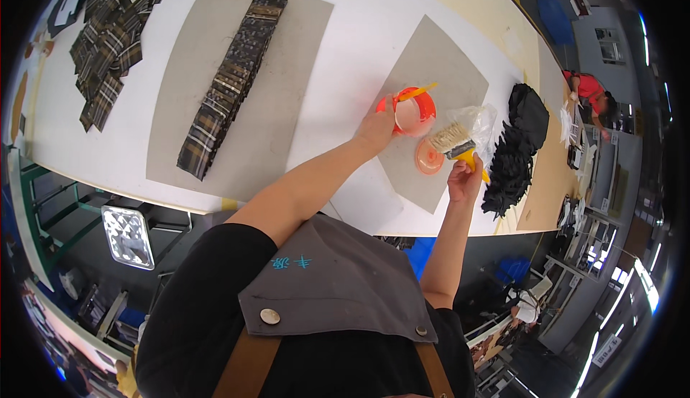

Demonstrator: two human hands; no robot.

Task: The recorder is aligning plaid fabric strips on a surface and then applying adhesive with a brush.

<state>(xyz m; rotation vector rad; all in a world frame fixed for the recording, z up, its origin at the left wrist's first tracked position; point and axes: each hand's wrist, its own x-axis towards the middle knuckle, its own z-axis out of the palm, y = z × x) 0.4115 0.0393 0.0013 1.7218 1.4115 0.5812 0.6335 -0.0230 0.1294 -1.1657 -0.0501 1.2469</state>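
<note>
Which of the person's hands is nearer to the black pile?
Right. The right hand, gripping the yellow-handled brush, is just left of the black pile; the left hand is farther left, holding the red tub.

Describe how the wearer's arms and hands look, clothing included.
Both the left hand and right hand are bare, with no gloves or watch showing. The forearms are uncovered below short black sleeves. Over the black top is a grey apron with small blue lettering, round metal studs and brown straps.
</note>
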